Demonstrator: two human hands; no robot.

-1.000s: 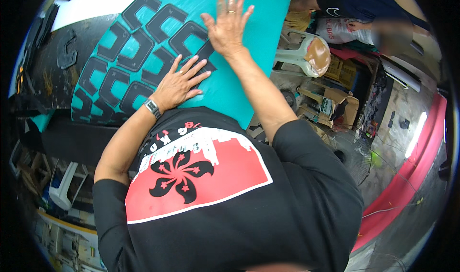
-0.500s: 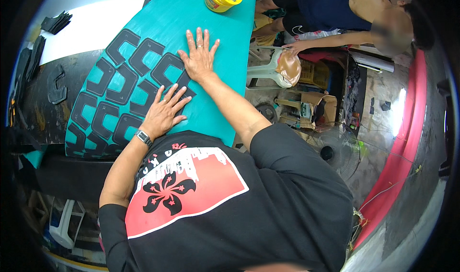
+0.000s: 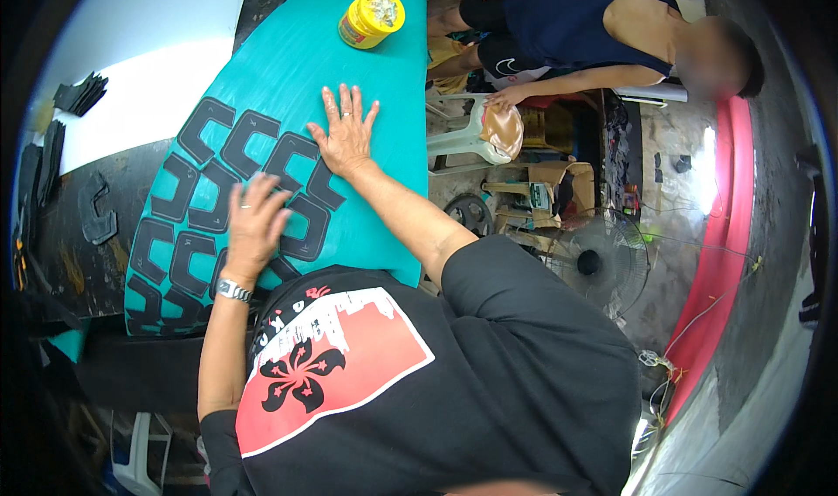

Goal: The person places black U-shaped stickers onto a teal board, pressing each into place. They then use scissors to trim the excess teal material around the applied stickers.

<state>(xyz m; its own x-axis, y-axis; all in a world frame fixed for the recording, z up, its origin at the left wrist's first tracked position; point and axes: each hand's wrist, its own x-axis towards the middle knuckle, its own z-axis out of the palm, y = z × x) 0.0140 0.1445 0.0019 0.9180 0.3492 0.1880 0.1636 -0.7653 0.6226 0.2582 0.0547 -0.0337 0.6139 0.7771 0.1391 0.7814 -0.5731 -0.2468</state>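
Observation:
A teal sheet point(image 3: 384, 182) is spread before me, with rows of black U-shaped pieces point(image 3: 250, 138) laid flat on it, pale lines running round their edges. My right hand point(image 3: 346, 138) lies palm down with fingers spread, on the sheet beside the upper right pieces. Over the middle of the pieces is my left hand point(image 3: 253, 230), its fingers apart and slightly blurred; nothing shows in it. Whether it touches the pieces I cannot tell. It partly covers some of them. A yellow jar point(image 3: 360, 26) with whitish stuff on top stands at the sheet's far end.
Left of the sheet, a dark table point(image 3: 65, 243) bears one loose black U-shaped piece point(image 3: 97, 210), a stack of black pieces point(image 3: 80, 94) and white sheeting point(image 3: 157, 68). At the right are a person point(image 3: 576, 24), a pale stool point(image 3: 467, 142) and a fan point(image 3: 598, 260).
My left hand has moved left, uncovering pieces at the lower right of the group. The right hand stays spread on the sheet. The whole view has shifted and turned slightly.

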